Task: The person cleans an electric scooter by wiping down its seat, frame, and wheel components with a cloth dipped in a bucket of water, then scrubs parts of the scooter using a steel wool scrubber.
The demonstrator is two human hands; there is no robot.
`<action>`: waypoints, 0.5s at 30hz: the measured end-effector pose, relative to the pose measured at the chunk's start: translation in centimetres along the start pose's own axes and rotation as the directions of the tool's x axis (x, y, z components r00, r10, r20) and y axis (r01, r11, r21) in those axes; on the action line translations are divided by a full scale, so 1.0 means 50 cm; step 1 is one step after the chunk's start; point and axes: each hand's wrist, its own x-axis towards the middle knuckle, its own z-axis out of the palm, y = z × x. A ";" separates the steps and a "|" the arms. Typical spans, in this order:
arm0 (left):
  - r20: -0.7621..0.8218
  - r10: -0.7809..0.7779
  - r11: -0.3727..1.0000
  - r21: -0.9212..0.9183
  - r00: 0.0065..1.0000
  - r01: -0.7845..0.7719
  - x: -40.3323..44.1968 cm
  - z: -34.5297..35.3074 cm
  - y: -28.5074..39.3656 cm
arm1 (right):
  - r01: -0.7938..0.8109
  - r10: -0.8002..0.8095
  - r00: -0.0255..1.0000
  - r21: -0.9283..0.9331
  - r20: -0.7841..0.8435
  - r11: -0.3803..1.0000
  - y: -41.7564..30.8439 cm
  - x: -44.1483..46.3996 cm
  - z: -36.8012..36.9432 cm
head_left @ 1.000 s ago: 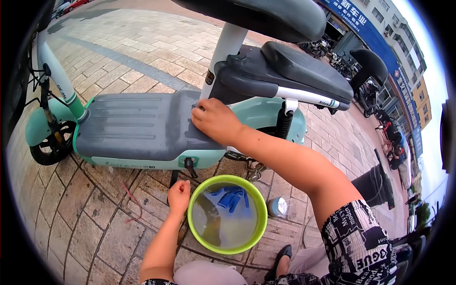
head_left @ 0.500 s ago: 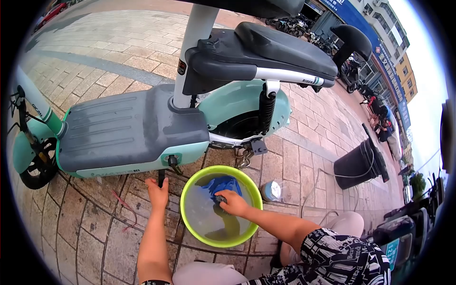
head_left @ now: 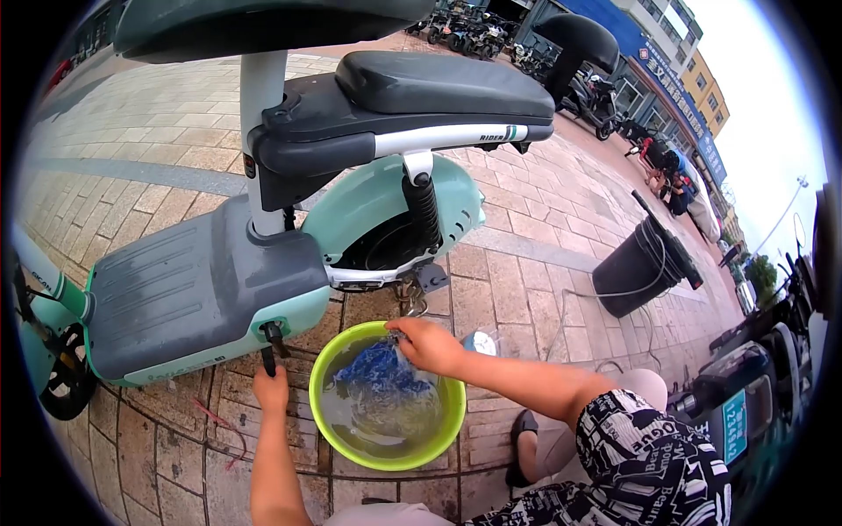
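Observation:
A lime-green basin (head_left: 320, 421) of cloudy water stands on the paving beside a mint-and-grey electric scooter (head_left: 167, 272). In the stirred water lies a blue cloth (head_left: 383, 370). My right hand (head_left: 427, 344) is over the basin's far right edge, its fingers closed on a small wet greyish thing that I cannot make out, close to the cloth. Left of the basin, my left hand (head_left: 270, 386) is closed around the lower end of the black pedal (head_left: 269, 358) on the scooter's side.
A white cup (head_left: 481, 344) stands just behind my right wrist. Farther right is a black bucket (head_left: 627, 276) with a hose or cord (head_left: 570, 307) on the ground. Another parked scooter (head_left: 728, 377) is at the right. A thin red strip (head_left: 219, 421) lies on the paving.
My right hand has moved from inside the basin up to its far edge, and the water is now churned with the cloth spread. My left hand stays at the pedal. The view has shifted.

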 end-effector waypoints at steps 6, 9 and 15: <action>-0.012 -0.051 0.979 -0.196 0.999 0.047 -0.005 0.000 0.030 | 0.449 -0.489 0.691 -0.213 -0.532 0.868 -0.232 0.239 -0.444; -0.035 0.001 0.982 -0.188 0.999 -0.007 -0.011 0.009 0.019 | 0.222 -0.582 0.580 -0.577 -0.570 0.786 -0.220 0.392 -0.562; -0.044 0.041 0.962 -0.267 0.998 -0.052 -0.014 0.017 0.005 | 0.218 -0.383 0.887 -0.499 -0.257 0.839 -0.207 0.447 -0.551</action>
